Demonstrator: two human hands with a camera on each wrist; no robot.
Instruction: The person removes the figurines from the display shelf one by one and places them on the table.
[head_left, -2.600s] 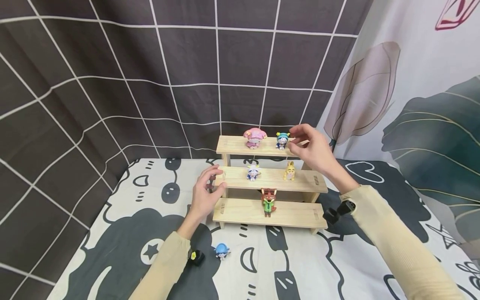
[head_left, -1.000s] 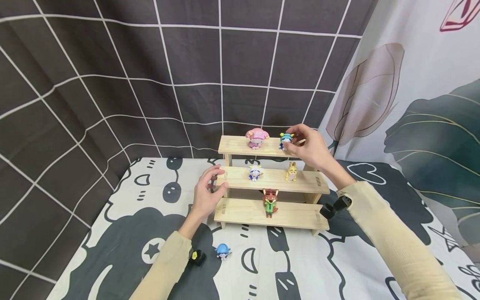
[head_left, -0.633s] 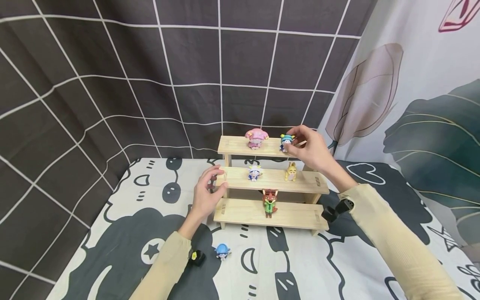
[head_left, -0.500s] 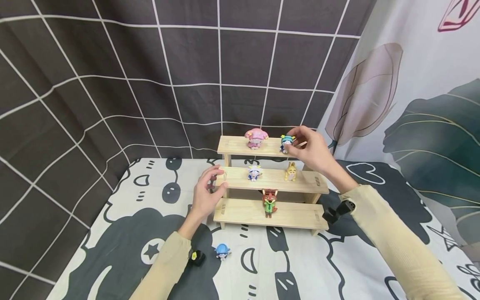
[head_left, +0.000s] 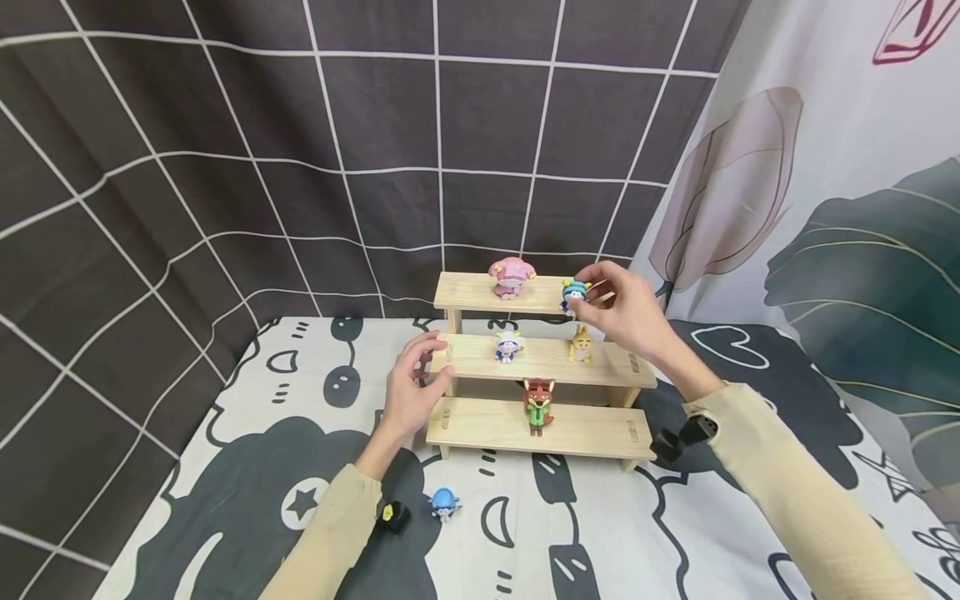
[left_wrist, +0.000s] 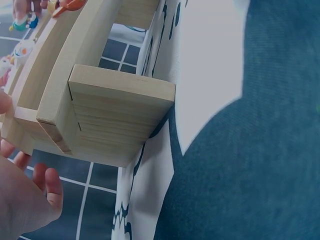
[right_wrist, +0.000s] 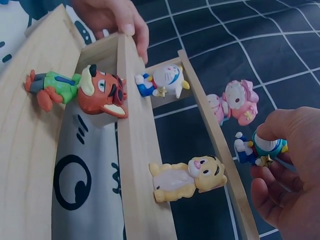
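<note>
The person's right hand (head_left: 622, 308) pinches the teal-hatted figurine (head_left: 573, 289) between thumb and fingers, at the right half of the top tier of the wooden shelf (head_left: 480, 423); whether its feet touch the board I cannot tell. The left hand (head_left: 411, 385) grips the left end of the shelf's middle tier, thumb toward the front edge and fingers toward the back.

On the shelf's top tier, left of centre, sits a pink figurine (head_left: 512, 277). The middle tier carries a white-and-blue figurine (head_left: 507, 347) left of centre and a yellow figurine (head_left: 580, 343) to the right, both upright. A fox figurine (head_left: 537, 408) in a green top stands near the middle of the bottom tier.

In front of the shelf, toward its left end, a blue-hatted figurine (head_left: 443, 502) is on the printed cloth (head_left: 622, 533) that also lies under the shelf. Behind the shelf hangs a dark curtain (head_left: 495, 125) with white grid lines; a pale curtain (head_left: 780, 50) with leaf prints hangs beyond its right end.
</note>
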